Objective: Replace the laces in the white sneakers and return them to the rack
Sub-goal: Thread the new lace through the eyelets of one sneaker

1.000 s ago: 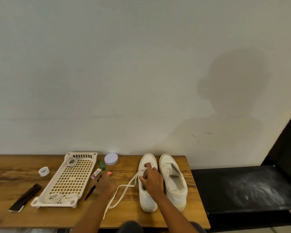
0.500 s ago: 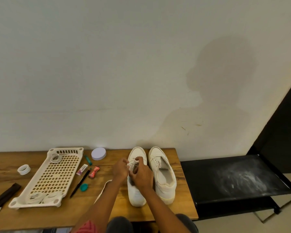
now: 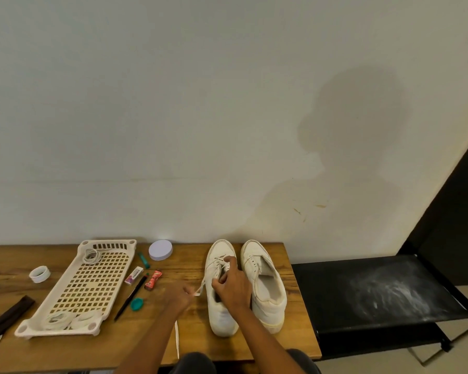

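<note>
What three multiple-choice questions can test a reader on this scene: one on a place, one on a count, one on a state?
1. Where does the perforated tray lie?
A. left of the sneakers
B. on the black rack
C. between the sneakers

2. How many white sneakers stand on the wooden table?
A. one
B. two
C. three

3. What does the left hand do?
A. rests flat on the tray
B. pinches the lace
C. lifts the pen

Answers:
1 A: the tray is on the table, left of both sneakers.
2 B: the left sneaker and the right sneaker stand side by side.
3 B: its fingers pinch the lace beside the left sneaker, while the right hand rests on that shoe.
</note>
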The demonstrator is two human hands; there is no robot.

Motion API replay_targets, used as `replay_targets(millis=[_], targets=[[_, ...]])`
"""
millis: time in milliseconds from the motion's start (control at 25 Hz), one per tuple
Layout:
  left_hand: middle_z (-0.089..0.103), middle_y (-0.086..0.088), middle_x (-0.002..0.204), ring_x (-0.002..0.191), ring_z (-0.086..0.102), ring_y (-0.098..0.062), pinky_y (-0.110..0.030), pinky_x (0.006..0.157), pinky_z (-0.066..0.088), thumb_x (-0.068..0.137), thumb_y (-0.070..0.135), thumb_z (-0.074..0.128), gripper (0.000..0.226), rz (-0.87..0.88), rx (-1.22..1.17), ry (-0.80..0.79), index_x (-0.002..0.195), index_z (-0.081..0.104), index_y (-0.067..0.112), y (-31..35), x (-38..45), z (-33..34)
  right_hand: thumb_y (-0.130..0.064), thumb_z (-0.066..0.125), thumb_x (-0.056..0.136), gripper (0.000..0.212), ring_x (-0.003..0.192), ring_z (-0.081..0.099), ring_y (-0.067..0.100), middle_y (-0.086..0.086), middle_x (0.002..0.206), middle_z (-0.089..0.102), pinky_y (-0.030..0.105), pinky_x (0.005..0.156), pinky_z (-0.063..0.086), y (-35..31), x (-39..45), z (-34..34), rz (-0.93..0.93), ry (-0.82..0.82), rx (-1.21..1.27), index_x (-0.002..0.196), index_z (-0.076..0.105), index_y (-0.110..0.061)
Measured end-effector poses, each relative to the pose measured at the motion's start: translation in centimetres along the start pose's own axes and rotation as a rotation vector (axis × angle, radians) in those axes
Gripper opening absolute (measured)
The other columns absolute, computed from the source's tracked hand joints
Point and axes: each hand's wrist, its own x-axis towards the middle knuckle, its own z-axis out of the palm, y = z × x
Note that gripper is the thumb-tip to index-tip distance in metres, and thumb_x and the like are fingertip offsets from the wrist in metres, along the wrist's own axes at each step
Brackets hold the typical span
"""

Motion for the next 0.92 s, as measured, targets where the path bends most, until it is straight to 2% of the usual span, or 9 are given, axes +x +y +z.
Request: replay_targets(millis=[120, 240, 320, 440, 520, 600, 680, 800, 920], targets=[[0.068, -0.002, 0.099, 0.082, 0.064, -0.016, -0.025, 0.07, 0.054, 0.087, 0.011, 0.061, 0.012, 0.023, -0.037, -0.114, 0.088, 0.071, 0.017, 0.4, 0.0, 0.9, -0.039, 0.06, 0.086, 0.052, 0.082, 0.064, 0.009, -0.003, 0.086, 0.069, 0.003, 0.051, 0.029, 0.2, 0.2, 0.3, -0.02, -0.004, -0.018, 0.131, 0.039, -0.025], [0.068, 0.0, 0.098, 0.088, 0.061, -0.015, -0.028, 0.08, 0.052, 0.091, 0.024, 0.057, 0.011, 0.058, -0.059, -0.012, 0.087, 0.067, 0.02, 1.7, 0.0, 0.5, -0.041, 0.056, 0.088, 0.041, 0.079, 0.064, 0.01, -0.001, 0.085, 0.069, 0.003, 0.053, 0.032, 0.1, 0.4, 0.3, 0.02, 0.072, 0.026, 0.123, 0.049, -0.021], [0.067, 0.0, 0.098, 0.088, 0.059, -0.013, -0.026, 0.079, 0.049, 0.09, 0.031, 0.059, 0.016, 0.158, -0.225, 0.006, 0.095, 0.067, 0.018, 2.6, 0.1, 0.4, -0.038, 0.054, 0.091, 0.033, 0.079, 0.064, 0.011, 0.001, 0.087, 0.07, 0.004, 0.055, 0.035, -0.4, 0.9, -0.2, 0.066, 0.147, 0.107, 0.116, 0.054, -0.017], [0.065, -0.003, 0.099, 0.084, 0.061, -0.014, -0.02, 0.064, 0.052, 0.083, 0.032, 0.068, 0.028, 0.169, -0.348, -0.137, 0.103, 0.063, 0.013, 3.7, -0.1, -0.1, -0.03, 0.053, 0.093, 0.028, 0.089, 0.062, 0.014, 0.002, 0.097, 0.068, 0.012, 0.064, 0.038, -1.1, 2.7, -1.0, 0.05, 0.157, 0.124, 0.116, 0.056, -0.015], [0.062, -0.003, 0.089, 0.072, 0.062, -0.013, -0.016, 0.054, 0.048, 0.078, 0.035, 0.073, 0.028, 0.119, -0.325, -0.232, 0.091, 0.06, 0.014, 3.7, 0.0, -0.2, -0.025, 0.054, 0.091, 0.028, 0.101, 0.058, 0.017, 0.003, 0.105, 0.066, 0.019, 0.074, 0.041, -1.4, 4.4, -1.1, -0.043, 0.024, 0.014, 0.118, 0.057, -0.016], [0.064, -0.006, 0.082, 0.069, 0.064, -0.015, -0.016, 0.055, 0.05, 0.076, 0.036, 0.075, 0.027, 0.066, -0.322, -0.262, 0.077, 0.059, 0.015, 3.4, 0.4, -0.2, -0.023, 0.061, 0.087, 0.033, 0.108, 0.056, 0.022, 0.007, 0.111, 0.064, 0.027, 0.083, 0.047, -1.9, 6.0, -0.5, -0.162, -0.246, -0.202, 0.119, 0.058, -0.016], [0.067, -0.01, 0.088, 0.076, 0.067, -0.021, -0.023, 0.062, 0.055, 0.077, 0.03, 0.075, 0.024, 0.011, -0.353, -0.254, 0.083, 0.063, 0.01, 3.4, 0.6, 0.1, -0.022, 0.063, 0.087, 0.036, 0.112, 0.053, 0.027, 0.014, 0.117, 0.06, 0.034, 0.089, 0.047, -2.7, 6.7, 0.5, -0.241, -0.428, -0.492, 0.121, 0.058, -0.012], [0.063, -0.015, 0.112, 0.093, 0.066, -0.028, -0.032, 0.07, 0.058, 0.08, 0.013, 0.072, 0.036, -0.086, -0.434, -0.215, 0.112, 0.058, 0.002, 3.5, 0.5, 0.4, -0.016, 0.056, 0.093, 0.026, 0.116, 0.052, 0.029, 0.017, 0.119, 0.059, 0.035, 0.093, 0.045, -3.9, 6.7, 1.9, -0.302, -0.459, -0.672, 0.116, 0.059, -0.003], [0.063, -0.012, 0.112, 0.092, 0.065, -0.026, -0.027, 0.061, 0.058, 0.074, 0.019, 0.078, 0.048, -0.084, -0.507, -0.231, 0.114, 0.056, 0.004, 3.4, 0.3, 0.4, -0.014, 0.059, 0.089, 0.026, 0.109, 0.057, 0.028, 0.015, 0.113, 0.063, 0.033, 0.088, 0.047, -4.0, 6.7, 1.7, -0.213, -0.419, -0.442, 0.112, 0.064, -0.004]])
